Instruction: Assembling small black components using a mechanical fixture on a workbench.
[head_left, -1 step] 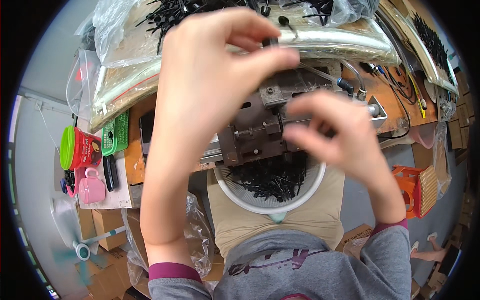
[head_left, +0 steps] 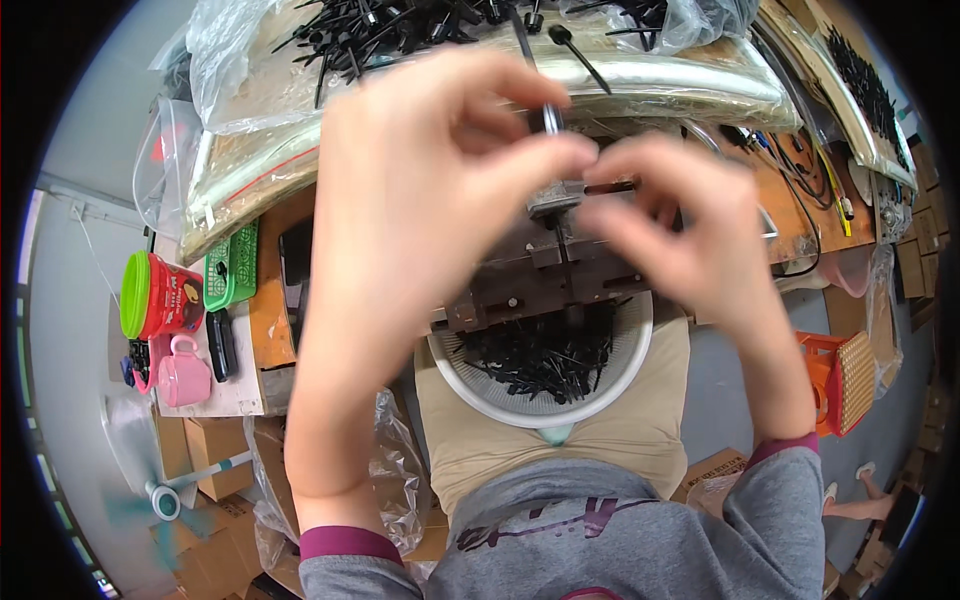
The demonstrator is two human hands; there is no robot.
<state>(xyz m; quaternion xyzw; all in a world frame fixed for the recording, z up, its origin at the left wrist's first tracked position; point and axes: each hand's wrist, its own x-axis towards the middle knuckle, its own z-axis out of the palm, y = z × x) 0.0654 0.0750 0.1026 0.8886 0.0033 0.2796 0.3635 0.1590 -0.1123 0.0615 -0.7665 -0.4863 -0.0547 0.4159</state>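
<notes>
My left hand [head_left: 430, 150] is raised over the dark metal fixture [head_left: 480, 305], blurred a little by motion. Its thumb and forefinger pinch a black stemmed plastic part [head_left: 552, 119]; a thin black stem sticks up beyond the fingers. Close by on the right, my right hand [head_left: 680, 215] has its thumb and forefinger apart, with nothing visible between them. A thin black piece [head_left: 565, 260] stands in the fixture below the hands. Under the fixture, a white basket [head_left: 480, 410] on my lap holds many black parts [head_left: 545, 355].
More black stemmed parts [head_left: 390, 30] lie on the plastic-wrapped board [head_left: 680, 85] behind the hands, one [head_left: 580, 60] by itself. At left are a red tub [head_left: 175, 297], a green basket [head_left: 232, 265] and a pink mug [head_left: 184, 375]. An orange stool [head_left: 820, 380] stands at right.
My right hand has moved up toward the left hand. The part in my left fingers has tilted and shows more of its shiny end and stem.
</notes>
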